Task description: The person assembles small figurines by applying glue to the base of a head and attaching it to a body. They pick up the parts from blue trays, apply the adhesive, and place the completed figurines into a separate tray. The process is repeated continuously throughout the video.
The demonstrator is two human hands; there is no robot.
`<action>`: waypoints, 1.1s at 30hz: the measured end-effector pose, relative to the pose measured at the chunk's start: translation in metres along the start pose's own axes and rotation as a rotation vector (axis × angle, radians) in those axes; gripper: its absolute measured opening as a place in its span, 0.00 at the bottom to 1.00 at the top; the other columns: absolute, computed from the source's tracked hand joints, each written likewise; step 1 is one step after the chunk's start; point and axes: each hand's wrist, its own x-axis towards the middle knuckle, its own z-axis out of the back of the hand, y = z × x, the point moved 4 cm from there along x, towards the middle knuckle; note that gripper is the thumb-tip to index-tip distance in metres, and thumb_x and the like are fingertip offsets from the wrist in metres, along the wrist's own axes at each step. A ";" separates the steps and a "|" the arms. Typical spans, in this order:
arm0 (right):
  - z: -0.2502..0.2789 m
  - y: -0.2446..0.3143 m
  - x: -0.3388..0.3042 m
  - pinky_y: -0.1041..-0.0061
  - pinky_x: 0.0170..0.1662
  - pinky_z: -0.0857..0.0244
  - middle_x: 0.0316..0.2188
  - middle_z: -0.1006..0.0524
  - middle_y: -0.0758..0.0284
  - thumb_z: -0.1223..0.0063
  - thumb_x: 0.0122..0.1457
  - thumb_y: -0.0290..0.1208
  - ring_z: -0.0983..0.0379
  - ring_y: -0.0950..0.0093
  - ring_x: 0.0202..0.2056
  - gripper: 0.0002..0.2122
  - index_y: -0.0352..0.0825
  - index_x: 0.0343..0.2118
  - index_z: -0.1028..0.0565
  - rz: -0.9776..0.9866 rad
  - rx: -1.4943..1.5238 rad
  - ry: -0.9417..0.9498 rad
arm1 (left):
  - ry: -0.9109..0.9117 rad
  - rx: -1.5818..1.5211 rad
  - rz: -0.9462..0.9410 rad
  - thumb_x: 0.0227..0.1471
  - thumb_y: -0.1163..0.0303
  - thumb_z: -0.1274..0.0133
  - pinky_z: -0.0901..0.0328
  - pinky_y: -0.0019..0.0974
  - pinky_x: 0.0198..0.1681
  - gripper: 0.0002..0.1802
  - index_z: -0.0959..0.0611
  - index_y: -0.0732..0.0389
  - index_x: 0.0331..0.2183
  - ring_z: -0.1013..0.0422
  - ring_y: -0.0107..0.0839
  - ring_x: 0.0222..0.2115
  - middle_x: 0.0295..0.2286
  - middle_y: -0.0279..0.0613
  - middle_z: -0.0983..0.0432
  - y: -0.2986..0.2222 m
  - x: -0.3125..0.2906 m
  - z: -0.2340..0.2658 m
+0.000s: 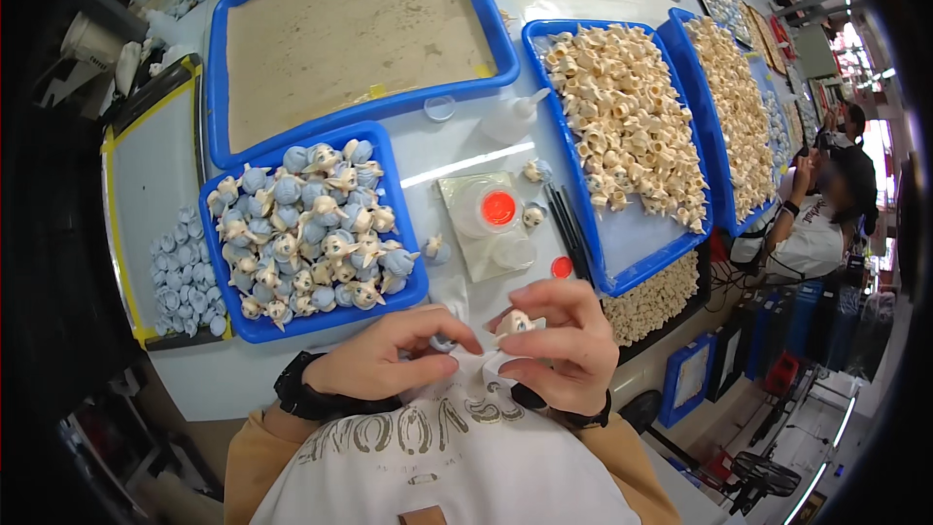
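Between the thumb and fingers of my right hand (569,345) is a small cream doll head (515,324) with pointed ears and painted eyes. My left hand (389,352) is just left of it, fingers curled in a pinch. A sliver of a blue-grey hair piece (443,342) shows between its fingers; the rest is hidden. Beyond my hands, a cup of red-orange paint (499,206) stands on a pale pad (465,202). Loose doll heads (534,214) lie beside the pad, and another head (436,251) with blue-grey hair lies nearer my left hand.
A blue tray (413,277) of haired heads stands left, beside loose hair pieces (185,277). Blue bins (622,282) of cream heads stand right, near dark thin tools (564,224). A squeeze bottle (510,120) and large shallow tray (216,68) are farther off. A co-worker (826,204) sits right.
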 end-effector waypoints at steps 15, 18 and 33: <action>-0.028 -0.003 0.005 0.73 0.36 0.35 0.33 0.25 0.62 0.36 0.34 0.21 0.29 0.66 0.35 0.19 0.34 0.35 0.24 0.261 -0.346 0.100 | -0.122 0.047 -0.180 0.52 0.77 0.61 0.42 0.25 0.24 0.11 0.28 0.66 0.37 0.39 0.21 0.23 0.33 0.37 0.37 -0.007 -0.008 0.007; -0.026 -0.004 0.003 0.73 0.35 0.35 0.33 0.26 0.61 0.40 0.35 0.19 0.29 0.65 0.34 0.19 0.33 0.37 0.24 0.247 -0.374 0.112 | -0.069 -0.061 -0.147 0.51 0.76 0.60 0.42 0.26 0.25 0.13 0.28 0.67 0.40 0.39 0.22 0.23 0.33 0.39 0.37 -0.004 -0.011 0.010; 0.041 -0.060 -0.017 0.79 0.36 0.35 0.34 0.25 0.59 0.41 0.40 0.15 0.29 0.74 0.33 0.13 0.28 0.33 0.26 -0.154 -0.272 -0.447 | -0.199 -0.227 -0.216 0.53 0.66 0.53 0.43 0.18 0.21 0.22 0.33 0.68 0.47 0.39 0.14 0.18 0.34 0.42 0.29 0.002 -0.015 0.019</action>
